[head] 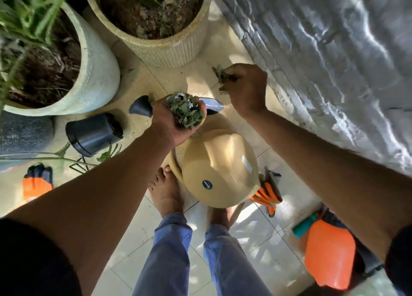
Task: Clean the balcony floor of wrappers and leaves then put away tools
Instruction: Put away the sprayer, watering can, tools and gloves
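Over the tan floor (pixel 142 77), between the pots and the grey wall (pixel 323 61), both hands work above a cream watering can (pixel 219 173). Left hand (pixel 176 119), palm up and cupped, holds a heap of green leaves (pixel 186 111) mixed with a scrap of silvery wrapper; fingers curl round the pile. Right hand (pixel 246 87), farther and to the right, pinches a smaller bunch of leaves (pixel 223 78), fingers closed on it, knuckles up. Can's dark spout rose (pixel 140 106) pokes out left of the left hand. Ribbed beige pot (pixel 156 48) stands far centre, dry leaves on its soil; pale pot (pixel 98 72) far left, with grassy foliage. Small black pot (pixel 93 133) lies tipped on its side, left of the can. One orange glove (pixel 36 184) lies near left; another glove (pixel 267 195) touches the can's right side. Orange sprayer (pixel 327 253) with teal nozzle sits near right. Bare feet and blue trousers (pixel 169 251) at near centre, toes just beside the can.
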Tool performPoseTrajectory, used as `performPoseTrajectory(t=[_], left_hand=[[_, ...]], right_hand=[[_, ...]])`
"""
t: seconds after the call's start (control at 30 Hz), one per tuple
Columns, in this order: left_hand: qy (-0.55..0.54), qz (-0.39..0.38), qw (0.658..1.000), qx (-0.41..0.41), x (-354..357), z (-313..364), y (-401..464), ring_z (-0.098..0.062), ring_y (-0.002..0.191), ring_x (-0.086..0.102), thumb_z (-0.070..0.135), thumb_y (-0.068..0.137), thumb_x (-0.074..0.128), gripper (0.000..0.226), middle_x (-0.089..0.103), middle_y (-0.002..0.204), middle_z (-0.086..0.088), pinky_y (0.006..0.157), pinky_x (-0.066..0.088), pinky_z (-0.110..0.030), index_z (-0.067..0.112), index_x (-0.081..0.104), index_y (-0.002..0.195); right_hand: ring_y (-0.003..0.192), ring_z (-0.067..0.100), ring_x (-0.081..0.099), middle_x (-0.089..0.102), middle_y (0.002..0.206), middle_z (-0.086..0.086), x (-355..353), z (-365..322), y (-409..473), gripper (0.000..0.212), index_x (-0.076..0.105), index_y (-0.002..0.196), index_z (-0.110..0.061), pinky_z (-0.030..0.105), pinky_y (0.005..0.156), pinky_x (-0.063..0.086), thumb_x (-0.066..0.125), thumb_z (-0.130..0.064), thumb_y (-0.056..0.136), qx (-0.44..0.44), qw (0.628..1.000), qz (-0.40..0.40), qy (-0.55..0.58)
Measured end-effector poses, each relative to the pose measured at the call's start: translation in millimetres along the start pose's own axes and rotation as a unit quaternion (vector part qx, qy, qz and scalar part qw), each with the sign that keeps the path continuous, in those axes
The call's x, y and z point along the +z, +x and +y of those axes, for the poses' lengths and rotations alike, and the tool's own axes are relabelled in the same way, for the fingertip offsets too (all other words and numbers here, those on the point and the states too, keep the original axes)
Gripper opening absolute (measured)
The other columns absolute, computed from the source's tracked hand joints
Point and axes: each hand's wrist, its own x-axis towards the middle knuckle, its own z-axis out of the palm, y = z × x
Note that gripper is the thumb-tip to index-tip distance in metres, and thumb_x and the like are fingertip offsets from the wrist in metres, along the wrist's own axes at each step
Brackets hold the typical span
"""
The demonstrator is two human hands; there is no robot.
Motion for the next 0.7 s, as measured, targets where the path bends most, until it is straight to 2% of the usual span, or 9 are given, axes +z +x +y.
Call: performPoseTrajectory(t=[0.07,0.13,0.2,0.33,0.4,0.47,0.57,0.63,0.7], left_hand=[[-0.003,-0.008,1.000,0.009,10,-3,-25,-0.025,0.075,0.063,0.027,0.067,0.052,0.029,0.064,0.076,-0.011,0.082,0.053,-0.036,0.003,0.067,0.064],[0.009,-0.025,1.000,0.010,19,-9,-50,-0.027,0.084,0.065,0.031,0.064,0.052,0.037,0.067,0.088,-0.015,0.083,0.053,-0.034,0.001,0.069,0.079],[0.044,-0.040,0.998,0.009,27,-19,-72,-0.030,0.090,0.065,0.035,0.063,0.051,0.045,0.065,0.103,-0.017,0.080,0.056,-0.034,0.006,0.064,0.096],[0.099,-0.060,0.993,-0.013,28,-43,-106,-0.029,0.105,0.064,0.028,0.084,0.051,0.040,0.062,0.117,-0.016,0.105,0.047,-0.036,0.009,0.061,0.118],[0.130,-0.065,0.989,-0.009,24,-56,-117,-0.023,0.092,0.059,0.021,0.085,0.055,0.032,0.055,0.103,-0.013,0.097,0.042,-0.028,0.009,0.055,0.115],[0.150,-0.037,0.988,0.008,16,-70,-128,-0.019,0.076,0.061,0.023,0.089,0.048,0.020,0.059,0.081,-0.008,0.079,0.050,-0.025,0.009,0.063,0.087],[0.167,-0.048,0.985,0.018,9,-85,-156,-0.014,0.053,0.060,0.022,0.097,0.033,0.052,0.054,0.056,-0.001,0.057,0.049,-0.018,0.017,0.060,0.053],[0.170,-0.014,0.985,0.030,5,-91,-166,-0.014,0.050,0.058,0.021,0.100,0.029,0.057,0.050,0.054,-0.001,0.055,0.046,-0.017,0.018,0.056,0.049],[0.146,-0.017,0.989,0.031,3,-91,-174,-0.016,0.051,0.060,0.020,0.102,0.029,0.055,0.052,0.056,-0.002,0.056,0.048,-0.018,0.018,0.057,0.054]], right_hand=[[0.070,0.015,0.072,0.076,0.075,0.003,-28,-44,-32,0.023,0.080,0.087,-0.007,0.032,0.065,0.058,0.076,0.007,0.069,0.098,0.979,-0.006,0.180],[0.072,0.021,0.074,0.077,0.080,0.010,-53,-87,-71,0.025,0.078,0.090,-0.007,0.033,0.068,0.060,0.076,0.012,0.074,0.163,0.930,-0.055,0.326],[0.079,0.024,0.076,0.078,0.084,0.011,-72,-111,-104,0.026,0.078,0.090,-0.011,0.040,0.075,0.063,0.077,0.012,0.077,0.158,0.922,-0.071,0.346],[0.083,0.005,0.072,0.076,0.087,-0.008,-82,-124,-161,0.031,0.080,0.095,-0.010,0.026,0.081,0.058,0.067,0.011,0.076,0.079,0.981,-0.034,0.174],[0.084,0.020,0.073,0.077,0.089,0.005,-80,-128,-183,0.027,0.081,0.090,-0.009,0.031,0.081,0.058,0.058,-0.004,0.078,-0.045,0.998,0.021,0.031],[0.074,0.028,0.071,0.073,0.081,0.010,-77,-123,-196,0.028,0.079,0.080,-0.010,0.028,0.070,0.049,0.052,-0.018,0.076,-0.134,0.986,0.028,-0.096],[0.070,0.028,0.067,0.067,0.078,0.009,-75,-127,-216,0.004,0.075,0.075,-0.009,0.024,0.060,0.042,0.072,-0.011,0.073,-0.087,0.972,-0.066,-0.208],[0.070,0.027,0.069,0.069,0.079,0.011,-79,-133,-225,0.010,0.075,0.078,-0.006,0.025,0.058,0.050,0.081,-0.006,0.070,-0.063,0.974,-0.091,-0.199],[0.083,0.028,0.070,0.071,0.093,0.013,-90,-146,-226,0.015,0.076,0.092,-0.004,0.030,0.068,0.055,0.077,-0.006,0.078,-0.089,0.965,-0.124,-0.213]])
